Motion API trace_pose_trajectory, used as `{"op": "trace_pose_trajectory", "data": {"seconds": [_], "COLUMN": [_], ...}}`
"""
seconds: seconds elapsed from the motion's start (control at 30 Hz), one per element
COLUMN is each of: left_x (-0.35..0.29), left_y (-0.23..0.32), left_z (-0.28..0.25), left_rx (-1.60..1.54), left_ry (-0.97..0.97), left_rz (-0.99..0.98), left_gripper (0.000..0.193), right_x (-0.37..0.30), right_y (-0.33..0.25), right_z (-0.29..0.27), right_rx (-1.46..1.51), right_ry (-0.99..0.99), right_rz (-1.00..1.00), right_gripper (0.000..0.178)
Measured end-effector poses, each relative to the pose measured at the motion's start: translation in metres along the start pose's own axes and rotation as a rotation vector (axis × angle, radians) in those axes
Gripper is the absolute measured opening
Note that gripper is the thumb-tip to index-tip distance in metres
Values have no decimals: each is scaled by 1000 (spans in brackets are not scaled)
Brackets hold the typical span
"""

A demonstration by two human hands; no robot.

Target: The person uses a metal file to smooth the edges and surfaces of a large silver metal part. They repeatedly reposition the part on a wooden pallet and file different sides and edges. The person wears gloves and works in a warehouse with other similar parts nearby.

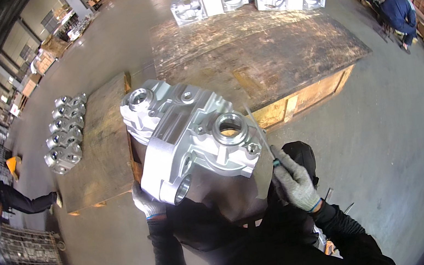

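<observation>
Near the centre of our view, a little toward eleven o'clock, sits the silver casting, its tubular end facing seven. At eight o'clock our left hand, gloved, lies against the casting's edge; its fingers are partly hidden, so we cannot tell whether they are clamped. At four o'clock our right hand has its fingers wrapped around a slim tool, which points just short of twelve beside the casting. We judge that a slip under pressure could scratch the ringed bore or drive our knuckles into metal, while a one-sided push could tip the casting, whose support is mostly hidden.
</observation>
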State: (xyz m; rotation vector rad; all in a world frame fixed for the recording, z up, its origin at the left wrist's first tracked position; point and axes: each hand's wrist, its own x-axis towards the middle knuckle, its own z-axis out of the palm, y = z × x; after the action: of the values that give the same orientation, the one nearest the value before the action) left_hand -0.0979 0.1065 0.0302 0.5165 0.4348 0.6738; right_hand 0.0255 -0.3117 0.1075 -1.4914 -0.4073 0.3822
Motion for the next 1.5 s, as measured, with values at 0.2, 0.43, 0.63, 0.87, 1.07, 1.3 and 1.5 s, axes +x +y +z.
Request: {"op": "trace_pose_trajectory", "data": {"seconds": [0.2, 0.43, 0.63, 0.87, 1.07, 1.3, 1.5], "left_x": [7, 16, 21, 18, 20, 20, 18], "left_y": [-3, -9, -13, -19, -21, -21, -20], "left_z": [-8, -20, -27, -18, -15, -14, -11], "left_rx": [-16, 61, 13, -15, 18, 63, 60], "left_ry": [147, 231, 244, 225, 277, 334, 322], "left_rz": [57, 101, 119, 189, 241, 296, 262], "left_gripper": [47, 50, 19, 23, 26, 26, 25], "right_x": [10, -14, 30, 112, 125, 95, 93], "right_y": [-60, -90, -149, -228, -241, -236, -249], "right_z": [-28, -31, -22, 48, 88, 91, 72], "right_rx": [-688, -869, -1163, -1700, -2013, -1835, -2050], "right_ry": [-138, -118, -135, -438, -643, -572, -524], "right_rz": [-291, -150, -462, -452, -481, -1052, -951], "right_gripper": [48, 52, 40, 31, 23, 14, 29]}}
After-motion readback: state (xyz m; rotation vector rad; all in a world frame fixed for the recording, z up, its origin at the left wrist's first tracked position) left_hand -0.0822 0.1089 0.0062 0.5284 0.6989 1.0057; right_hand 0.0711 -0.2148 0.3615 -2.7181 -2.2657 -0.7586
